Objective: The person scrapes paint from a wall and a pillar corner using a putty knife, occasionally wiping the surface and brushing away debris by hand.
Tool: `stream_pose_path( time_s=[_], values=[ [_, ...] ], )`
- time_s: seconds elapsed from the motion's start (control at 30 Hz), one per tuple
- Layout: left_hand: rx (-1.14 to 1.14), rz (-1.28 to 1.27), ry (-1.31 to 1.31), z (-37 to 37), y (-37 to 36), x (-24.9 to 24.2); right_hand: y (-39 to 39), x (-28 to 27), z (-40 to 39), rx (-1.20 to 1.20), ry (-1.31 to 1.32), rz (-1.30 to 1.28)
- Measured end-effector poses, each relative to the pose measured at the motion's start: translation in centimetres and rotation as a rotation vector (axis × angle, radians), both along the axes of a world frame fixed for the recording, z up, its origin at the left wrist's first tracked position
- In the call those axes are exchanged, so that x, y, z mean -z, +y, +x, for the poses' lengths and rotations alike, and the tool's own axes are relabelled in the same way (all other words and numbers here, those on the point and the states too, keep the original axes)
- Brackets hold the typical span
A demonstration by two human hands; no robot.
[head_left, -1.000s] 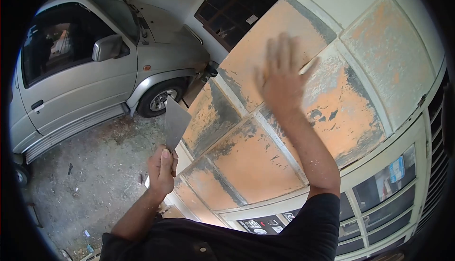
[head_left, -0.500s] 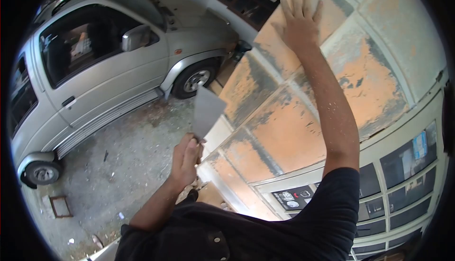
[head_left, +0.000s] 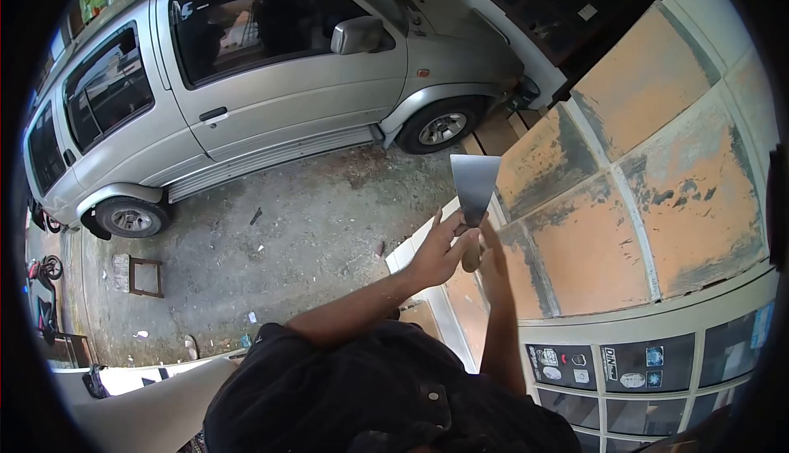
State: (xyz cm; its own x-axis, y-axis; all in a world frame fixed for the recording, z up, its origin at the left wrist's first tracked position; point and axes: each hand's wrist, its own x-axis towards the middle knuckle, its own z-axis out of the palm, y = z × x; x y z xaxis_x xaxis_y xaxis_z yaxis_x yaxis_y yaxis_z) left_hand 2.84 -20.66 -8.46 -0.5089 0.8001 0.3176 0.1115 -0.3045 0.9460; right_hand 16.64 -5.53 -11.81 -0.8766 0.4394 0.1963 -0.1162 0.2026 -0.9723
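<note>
A scraper (head_left: pixel 475 186) with a wide metal blade and a wooden handle is held upright in front of me, blade upward. My left hand (head_left: pixel 440 251) is closed around it where blade and handle meet. From the other side, my right hand (head_left: pixel 493 265) wraps against the handle, its fingers partly hidden behind the handle and the left hand. Beyond and to the right is a panelled surface (head_left: pixel 588 251) with patchy orange and grey paint and pale dividing strips. Neither hand touches it.
A silver car (head_left: pixel 296 104) stands across the left and back. On the stained concrete floor (head_left: pixel 271 247) are scattered bits and a small wooden stool (head_left: pixel 146 275). Glass panes with stickers (head_left: pixel 649 364) lie at lower right, and a dark window (head_left: pixel 567 1) at the back.
My right hand has left the painted panel and come down to the scraper in my left hand. The scraper has moved right, and the view has turned, showing more of the car and floor.
</note>
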Motion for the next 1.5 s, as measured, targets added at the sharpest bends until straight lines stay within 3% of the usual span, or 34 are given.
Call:
stream_pose_path(
  time_s=[0.1, 0.13, 0.17, 0.23, 0.33, 0.4, 0.43, 0.5, 0.53, 0.6, 0.63, 0.83, 0.93, 1.13, 1.27, 1.33, 1.5],
  values=[
    [0.012, -0.126, 0.087, -0.2, 3.8, 1.7, -3.6, -2.4, 0.8, 0.017, -0.091, -0.026],
    [-0.126, 0.003, 0.149, 0.4, 5.4, 1.6, -2.6, -3.0, 1.0, 0.05, -0.144, -0.015],
    [-0.094, 0.104, 0.17, 0.3, 6.6, 0.2, -1.7, -4.8, 0.8, 0.176, -0.194, 0.092],
    [-0.065, 0.26, 0.193, -0.3, 9.0, -3.3, -0.4, -8.6, 0.1, 0.313, 0.039, 0.207],
    [-0.076, 0.358, 0.234, -0.6, 13.1, -6.8, 2.1, -13.3, 0.4, 0.395, 0.018, 0.28],
    [-0.113, 0.46, 0.321, -1.2, 16.6, -7.9, 2.8, -18.0, 1.3, 0.553, 0.017, 0.633],
    [-0.13, 0.505, 0.35, -1.7, 18.1, -8.6, 3.8, -20.3, 2.1, 0.571, -0.023, 0.678],
    [-0.27, 0.531, 0.463, -2.5, 20.5, -10.1, 5.6, -25.8, 3.5, 0.724, 0.009, 1.408],
    [-0.392, 0.492, 0.552, -2.9, 21.6, -10.4, 5.3, -28.6, 4.0, 0.715, -0.019, 1.468],
    [-0.426, 0.443, 0.535, -3.0, 24.5, -11.0, 3.7, -33.7, 4.2, 0.824, -0.394, 1.442],
    [-0.463, 0.376, 0.54, -3.0, 25.6, -11.4, 3.3, -35.4, 4.1, 0.825, -0.541, 1.558],
    [-0.495, 0.348, 0.495, -2.7, 28.2, -11.9, 1.8, -38.8, 1.5, 0.859, -0.932, 1.891],
    [-0.541, 0.339, 0.553, -2.4, 28.1, -11.5, 4.2, -39.1, -2.4, 0.817, -0.829, 2.091],
    [-0.57, 0.36, 0.59, -2.8, 28.0, -11.2, 1.7, -40.8, -2.4, 0.822, -0.831, 2.217],
    [-0.584, 0.475, 0.544, -2.7, 28.5, -11.0, 2.7, -41.2, -4.3, 0.942, -0.786, 2.117],
    [-0.59, 0.463, 0.541, -2.8, 28.1, -11.1, 2.9, -40.8, -6.7, 0.972, -0.935, 2.145],
    [-0.613, 0.452, 0.548, -3.0, 28.4, -11.2, 1.0, -43.9, -4.1, 0.865, -0.787, 2.068]
  ],
)
